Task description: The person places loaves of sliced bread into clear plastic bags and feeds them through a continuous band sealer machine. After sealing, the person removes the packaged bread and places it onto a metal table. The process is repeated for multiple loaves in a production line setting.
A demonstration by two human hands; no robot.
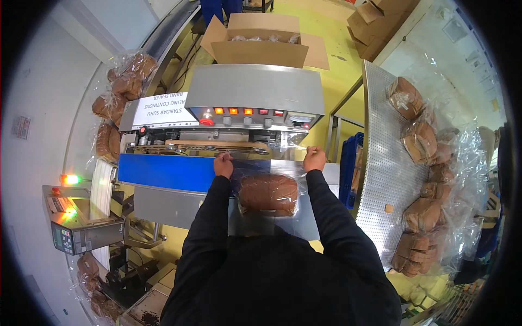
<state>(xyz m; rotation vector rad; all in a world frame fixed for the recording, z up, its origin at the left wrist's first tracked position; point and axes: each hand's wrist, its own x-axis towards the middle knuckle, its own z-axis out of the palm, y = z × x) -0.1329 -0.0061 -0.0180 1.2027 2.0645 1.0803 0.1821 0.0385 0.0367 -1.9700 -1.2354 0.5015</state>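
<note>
A sliced brown loaf in a clear plastic bag lies in front of me on the metal ledge of a continuous band sealer. My left hand pinches one corner of the bag's open end, beside the blue conveyor belt. With closed fingers my right hand grips the other corner, near the right end of the sealer. The bag's mouth is stretched between both hands, close to the sealer's brown band. Indicator lamps glow on the machine's front.
Bagged loaves line a dimpled metal table at right. More bagged loaves are heaped at upper left. Beyond the sealer stands an open cardboard box. A machine with a keypad is at lower left, and a blue crate at right.
</note>
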